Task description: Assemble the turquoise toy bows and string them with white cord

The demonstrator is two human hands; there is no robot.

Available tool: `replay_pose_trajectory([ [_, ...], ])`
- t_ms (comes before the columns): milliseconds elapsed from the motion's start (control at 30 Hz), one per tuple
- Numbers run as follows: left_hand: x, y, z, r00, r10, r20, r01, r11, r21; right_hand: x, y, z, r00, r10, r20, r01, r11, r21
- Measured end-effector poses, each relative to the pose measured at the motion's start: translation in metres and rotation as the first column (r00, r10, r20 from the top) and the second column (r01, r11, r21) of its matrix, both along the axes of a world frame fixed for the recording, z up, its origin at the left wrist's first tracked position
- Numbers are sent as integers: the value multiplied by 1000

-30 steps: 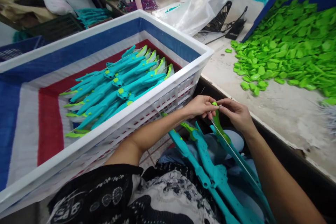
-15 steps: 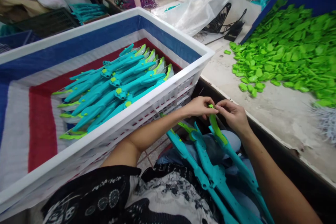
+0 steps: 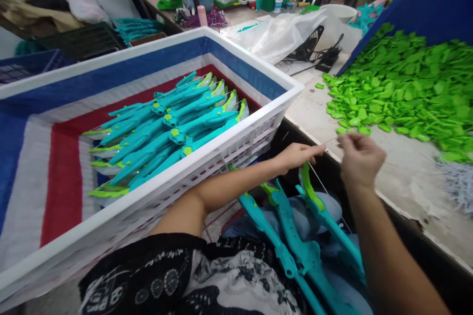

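Holding string (image 3: 331, 140) taut, tub labels (image 3: 278, 5) blurred

A taut string (image 3: 331, 141) bars the short gap between my left hand (image 3: 297, 157) and my right hand (image 3: 360, 157). The white basket's rim (image 3: 258, 117) walls off my left side, long teal pieces (image 3: 290, 226) crowd my lap, and bare table (image 3: 399, 170) offers passage on my right, short of the green heap (image 3: 402, 103).
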State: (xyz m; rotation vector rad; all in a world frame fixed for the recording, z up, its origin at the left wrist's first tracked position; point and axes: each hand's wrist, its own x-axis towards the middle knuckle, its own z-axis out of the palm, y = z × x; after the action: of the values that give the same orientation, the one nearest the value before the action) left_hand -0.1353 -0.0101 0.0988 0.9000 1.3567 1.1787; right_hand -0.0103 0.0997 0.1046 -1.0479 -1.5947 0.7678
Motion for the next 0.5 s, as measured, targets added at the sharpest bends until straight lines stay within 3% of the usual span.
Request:
replay_pose_trajectory([
  [67, -2, 11, 7, 979, 63, 194, -48, 995, -82, -5, -44, -4, 976, 130, 175, -163, 969, 185],
  [133, -6, 16, 12, 973, 115, 200, -98, 991, -92, -9, -75, -14, 967, 140, 213, -203, 930, 307],
  [233, -14, 11, 17, 986, 128, -104, -125, 991, 40, -15, -89, -30, 992, 101, 82, -121, 946, 302],
  [300, -18, 7, 20, 930, 189, -316, -131, 972, 195, -20, -86, -36, 997, 77, -19, -70, 971, 229],
  [333, -18, 6, 21, 911, 231, -343, -146, 956, 255, -23, -84, -37, 996, 67, -65, -54, 980, 191],
  [400, -18, 6, 22, 938, 262, -225, -197, 942, 273, -28, -78, -36, 987, 51, -150, -31, 991, 132],
  [500, -13, 8, 20, 974, 209, 91, -219, 968, 124, -33, -72, -33, 965, 29, -261, -4, 995, 97],
])
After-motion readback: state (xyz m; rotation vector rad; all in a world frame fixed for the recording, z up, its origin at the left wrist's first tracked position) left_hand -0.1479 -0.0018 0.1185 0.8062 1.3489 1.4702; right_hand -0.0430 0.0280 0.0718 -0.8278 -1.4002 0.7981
